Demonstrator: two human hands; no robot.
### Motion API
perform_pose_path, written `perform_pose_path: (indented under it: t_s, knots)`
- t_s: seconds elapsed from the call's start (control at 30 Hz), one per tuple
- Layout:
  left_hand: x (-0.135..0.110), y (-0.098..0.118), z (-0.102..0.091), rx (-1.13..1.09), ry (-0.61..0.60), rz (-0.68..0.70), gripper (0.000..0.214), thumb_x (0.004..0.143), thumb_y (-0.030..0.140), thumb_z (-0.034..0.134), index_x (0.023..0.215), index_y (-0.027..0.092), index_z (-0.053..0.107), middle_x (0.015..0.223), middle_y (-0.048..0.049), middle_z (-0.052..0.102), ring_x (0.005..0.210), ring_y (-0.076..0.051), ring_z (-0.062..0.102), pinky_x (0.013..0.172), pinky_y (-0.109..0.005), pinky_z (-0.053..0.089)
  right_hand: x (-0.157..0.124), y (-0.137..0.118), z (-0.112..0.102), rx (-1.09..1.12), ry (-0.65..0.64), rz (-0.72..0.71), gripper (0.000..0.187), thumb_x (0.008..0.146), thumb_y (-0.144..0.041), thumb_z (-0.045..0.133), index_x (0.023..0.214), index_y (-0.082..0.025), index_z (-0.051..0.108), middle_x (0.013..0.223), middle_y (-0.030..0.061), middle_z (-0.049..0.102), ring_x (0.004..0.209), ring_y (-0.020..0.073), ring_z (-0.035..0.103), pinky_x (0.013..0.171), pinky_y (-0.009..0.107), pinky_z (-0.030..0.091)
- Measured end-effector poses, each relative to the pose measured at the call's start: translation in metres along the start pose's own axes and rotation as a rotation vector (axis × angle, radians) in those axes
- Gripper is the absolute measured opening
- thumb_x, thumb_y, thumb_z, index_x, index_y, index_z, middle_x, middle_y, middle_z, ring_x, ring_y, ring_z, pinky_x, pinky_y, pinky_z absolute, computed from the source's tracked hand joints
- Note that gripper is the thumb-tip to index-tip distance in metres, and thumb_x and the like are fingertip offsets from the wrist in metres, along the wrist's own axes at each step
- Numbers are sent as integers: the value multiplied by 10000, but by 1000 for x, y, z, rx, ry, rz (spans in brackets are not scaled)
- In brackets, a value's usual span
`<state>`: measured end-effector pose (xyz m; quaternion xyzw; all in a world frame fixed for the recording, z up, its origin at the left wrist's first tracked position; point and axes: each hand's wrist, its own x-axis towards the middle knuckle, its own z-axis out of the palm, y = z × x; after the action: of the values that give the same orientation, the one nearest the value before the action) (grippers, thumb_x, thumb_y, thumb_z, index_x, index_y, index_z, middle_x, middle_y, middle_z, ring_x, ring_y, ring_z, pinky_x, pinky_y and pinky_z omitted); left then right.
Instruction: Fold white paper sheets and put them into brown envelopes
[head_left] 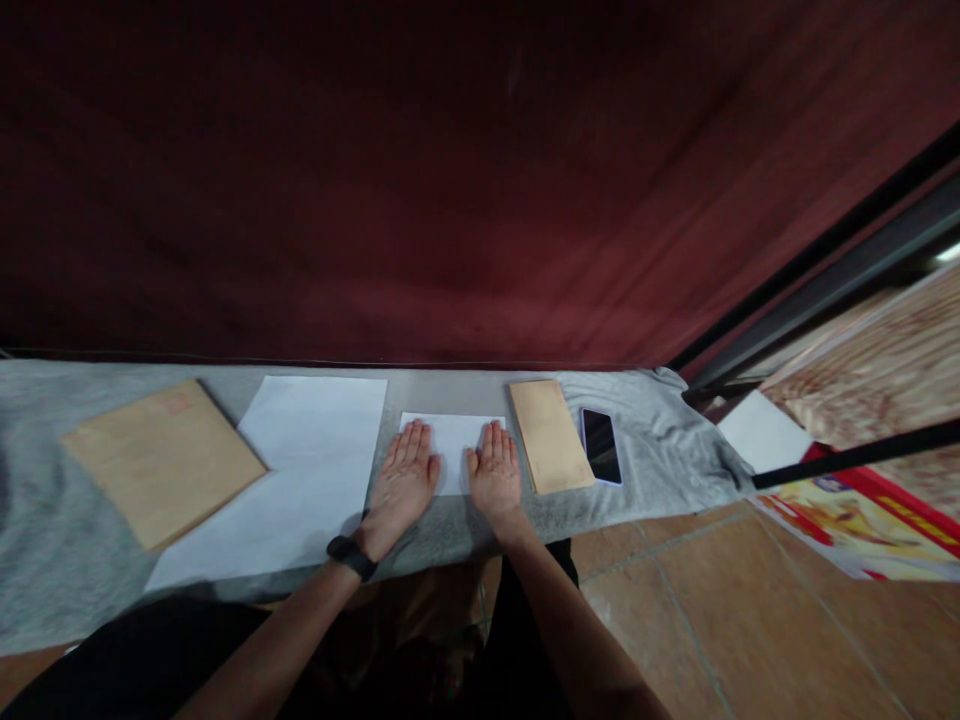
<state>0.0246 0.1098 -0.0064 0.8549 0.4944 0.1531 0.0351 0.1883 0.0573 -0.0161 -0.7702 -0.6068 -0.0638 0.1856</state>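
A small white sheet of paper, which looks folded, lies flat in front of me. My left hand presses on its left side, palm down with fingers stretched out. On its right side rests my right hand, also flat with the fingers straight. Larger white paper sheets lie to the left of my left hand. Partly over them is a stack of brown envelopes. Just right of my right hand sits a narrower stack of brown envelopes.
A phone lies right of the narrow envelopes. Grey cloth covers the long narrow surface, with a dark red panel behind it. At the right are a black metal frame and a colourful printed box above the tiled floor.
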Motion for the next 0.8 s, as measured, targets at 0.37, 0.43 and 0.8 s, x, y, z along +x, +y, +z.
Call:
perform_pose_path:
  t_s: [0.37,0.43,0.8]
  knots:
    - [2,3,-7,41,-49,-10,612,989,352,295,1518,53,369,1590,-172,372,1518,-250,255,1245,-451,219,-2,-2,-3,48,5,35,602,1047,-330,390,1537,9,306,1577,262,313,1488,312,321,1199,495,301]
    - [3,4,-8,47,-51,-7,606,991,349,286,1511,52,381,1589,-170,375,1516,-246,259,1244,-443,222,-2,-2,-3,61,2,46,600,1043,-327,401,1534,7,314,1579,261,309,1491,311,315,1198,493,303]
    - [3,5,-11,60,-39,-11,591,986,358,322,1494,71,413,1571,-168,408,1499,-240,306,1238,-432,240,-3,0,2,81,52,36,583,1046,-318,382,1527,6,329,1565,265,340,1485,319,324,1190,509,302]
